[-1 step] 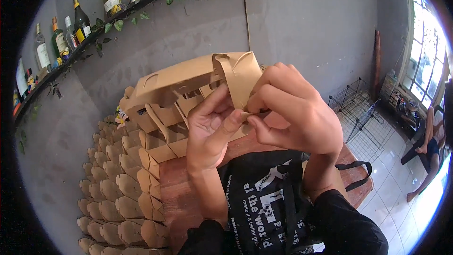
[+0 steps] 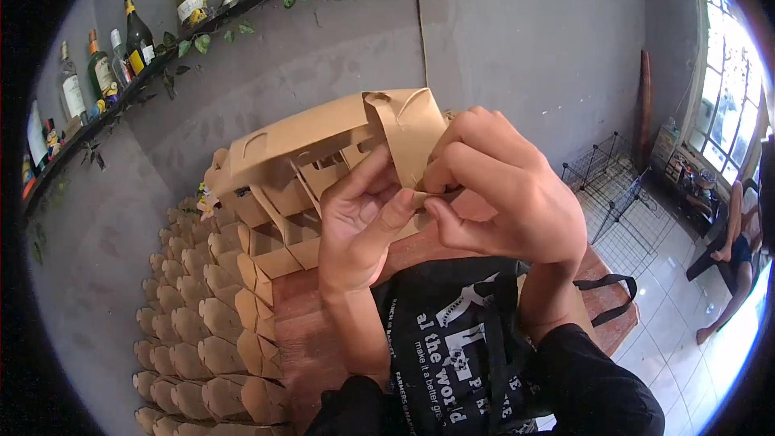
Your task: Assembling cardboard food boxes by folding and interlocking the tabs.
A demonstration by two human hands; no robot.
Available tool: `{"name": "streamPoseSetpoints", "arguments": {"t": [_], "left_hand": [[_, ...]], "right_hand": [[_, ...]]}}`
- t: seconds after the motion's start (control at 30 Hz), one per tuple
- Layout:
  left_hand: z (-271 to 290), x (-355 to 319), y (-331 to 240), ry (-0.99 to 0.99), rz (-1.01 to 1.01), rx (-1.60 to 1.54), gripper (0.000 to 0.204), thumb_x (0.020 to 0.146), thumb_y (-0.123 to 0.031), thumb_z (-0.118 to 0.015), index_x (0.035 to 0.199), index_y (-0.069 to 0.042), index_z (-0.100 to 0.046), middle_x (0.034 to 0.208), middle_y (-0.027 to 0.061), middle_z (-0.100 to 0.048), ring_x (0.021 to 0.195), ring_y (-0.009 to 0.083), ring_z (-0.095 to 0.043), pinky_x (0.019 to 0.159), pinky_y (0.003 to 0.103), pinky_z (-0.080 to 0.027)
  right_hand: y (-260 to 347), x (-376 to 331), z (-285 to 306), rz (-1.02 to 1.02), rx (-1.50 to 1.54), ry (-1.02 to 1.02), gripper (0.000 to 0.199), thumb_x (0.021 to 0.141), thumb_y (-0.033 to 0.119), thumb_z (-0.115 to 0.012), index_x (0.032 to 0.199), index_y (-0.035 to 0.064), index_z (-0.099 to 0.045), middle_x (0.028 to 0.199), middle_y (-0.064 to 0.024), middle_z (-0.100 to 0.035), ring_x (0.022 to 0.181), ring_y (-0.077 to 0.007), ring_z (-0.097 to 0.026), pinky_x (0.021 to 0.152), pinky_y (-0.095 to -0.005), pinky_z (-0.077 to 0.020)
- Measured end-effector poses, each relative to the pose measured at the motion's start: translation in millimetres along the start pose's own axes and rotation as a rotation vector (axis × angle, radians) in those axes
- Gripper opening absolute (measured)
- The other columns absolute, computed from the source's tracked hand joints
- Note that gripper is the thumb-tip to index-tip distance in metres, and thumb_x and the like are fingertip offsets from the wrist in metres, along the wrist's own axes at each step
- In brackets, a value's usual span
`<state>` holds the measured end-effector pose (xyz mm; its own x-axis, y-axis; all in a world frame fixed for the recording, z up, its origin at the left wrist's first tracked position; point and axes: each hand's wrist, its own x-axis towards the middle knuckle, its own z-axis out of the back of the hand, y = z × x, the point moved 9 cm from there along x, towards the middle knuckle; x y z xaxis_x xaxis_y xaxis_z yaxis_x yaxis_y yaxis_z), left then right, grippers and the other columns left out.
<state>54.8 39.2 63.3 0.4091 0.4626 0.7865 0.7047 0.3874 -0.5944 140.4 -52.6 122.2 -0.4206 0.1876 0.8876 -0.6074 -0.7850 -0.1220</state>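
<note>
Both hands folding a kraft cardboard box

Nothing has shifted since before: left hand (image 2: 363,230) and right hand (image 2: 504,194) still pinch the box's (image 2: 323,141) folded flap (image 2: 408,133) above the wooden counter (image 2: 299,315).

Cardboard box (image 2: 323,141) held up above the wooden table (image 2: 299,331), left hand (image 2: 359,230) under it, right hand (image 2: 504,194) at its right end. Black bag (image 2: 460,339) on table's near edge. Stacked folded boxes (image 2: 202,331) left of the table. Bottle shelf (image 2: 161,32) behind, on the wall.
</note>
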Motion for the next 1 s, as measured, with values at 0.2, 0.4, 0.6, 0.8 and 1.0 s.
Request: {"name": "streamPoseSetpoints", "arguments": {"t": [0.2,0.4,0.6,0.8,1.0], "left_hand": [[-0.2,-1.4,-10.4,0.006,-0.107,0.037,0.05,0.09,-0.003,-0.053,0.137,0.001,-0.034,0.124,0.0126,-0.052,0.114,0.0205,-0.051,0.098,0.033,-0.041],[1.3,0.4,-10.7,-0.01,-0.134,0.047,0.052,0.091,-0.006,-0.053,0.138,0.002,-0.032,0.125,0.012,-0.051,0.114,0.0199,-0.051,0.098,0.033,-0.04],[0.0,4.0,-9.2,-0.023,-0.156,0.085,0.05,0.092,-0.008,-0.054,0.136,0.002,-0.035,0.127,0.0123,-0.05,0.116,0.0201,-0.05,0.099,0.034,-0.04],[1.9,2.3,-6.9,-0.028,-0.177,0.099,0.047,0.092,-0.006,-0.052,0.136,0.003,-0.037,0.128,0.0125,-0.051,0.116,0.0202,-0.05,0.1,0.034,-0.04],[5.3,2.2,-5.1,-0.063,-0.164,0.112,0.047,0.092,-0.004,-0.05,0.136,0.004,-0.036,0.125,0.0117,-0.052,0.114,0.0182,-0.05,0.099,0.033,-0.039]], "right_hand": [[-4.8,2.9,-5.3,-0.114,0.078,-0.033,0.021,0.071,0.01,-0.067,0.077,0.003,-0.048,0.076,-0.0111,-0.045,0.071,-0.0294,-0.047,0.062,-0.0377,-0.0409],[-7.2,2.8,-5.8,-0.208,0.072,-0.083,0.018,0.066,0.003,-0.064,0.075,0.001,-0.049,0.074,-0.0103,-0.047,0.067,-0.0259,-0.049,0.06,-0.034,-0.042],[-14.0,2.5,-5.1,-0.292,0.088,-0.155,0.014,0.063,-0.002,-0.061,0.072,-0.0013,-0.05,0.069,-0.0097,-0.049,0.061,-0.021,-0.052,0.057,-0.0296,-0.043],[-21.5,1.0,-6.7,-0.342,0.053,-0.147,0.013,0.064,0.0,-0.059,0.071,-0.0022,-0.049,0.068,-0.0108,-0.049,0.061,-0.0221,-0.052,0.057,-0.0299,-0.043],[-25.1,0.7,-7.5,-0.369,0.059,-0.152,0.013,0.064,0.001,-0.06,0.071,-0.0023,-0.05,0.068,-0.0108,-0.051,0.062,-0.0213,-0.053,0.059,-0.0294,-0.0432]]}}
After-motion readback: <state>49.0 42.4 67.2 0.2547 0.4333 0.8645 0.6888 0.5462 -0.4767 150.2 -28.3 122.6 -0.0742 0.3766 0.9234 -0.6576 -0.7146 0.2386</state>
